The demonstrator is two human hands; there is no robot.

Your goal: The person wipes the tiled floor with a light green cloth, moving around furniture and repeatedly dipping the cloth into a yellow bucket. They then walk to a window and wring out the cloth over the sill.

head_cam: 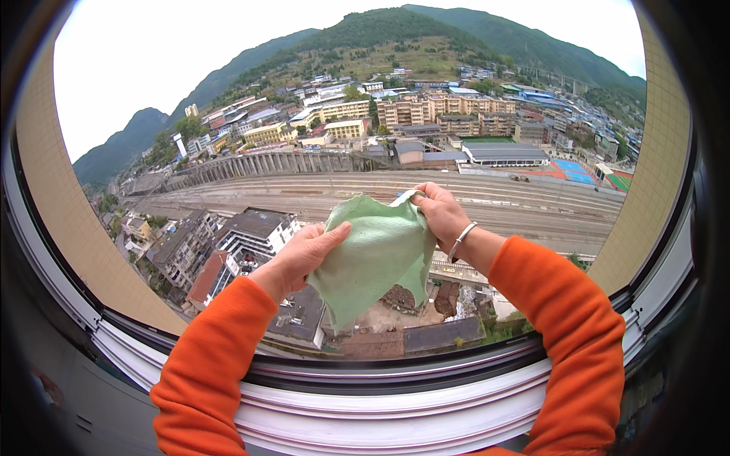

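A pale green cloth point(376, 256) with ragged edges is stretched between both hands, out beyond the window's sliding track. My left hand point(305, 253) pinches its left side, thumb on top and the other fingers mostly hidden. At the cloth's upper right corner, my right hand point(442, 214) grips the bunched edge; a silver bangle point(463, 241) circles that wrist. The lower part of the cloth hangs down in uneven points. Orange sleeves cover both forearms, which reach over the sill.
White window frame rails point(388, 413) curve below the forearms. Beige tiled outer walls point(644, 165) flank the opening on both sides. Far below outside lie railway tracks point(530, 214) and buildings, with green hills point(393, 34) behind. A grey surface point(74, 393) is at the lower left indoors.
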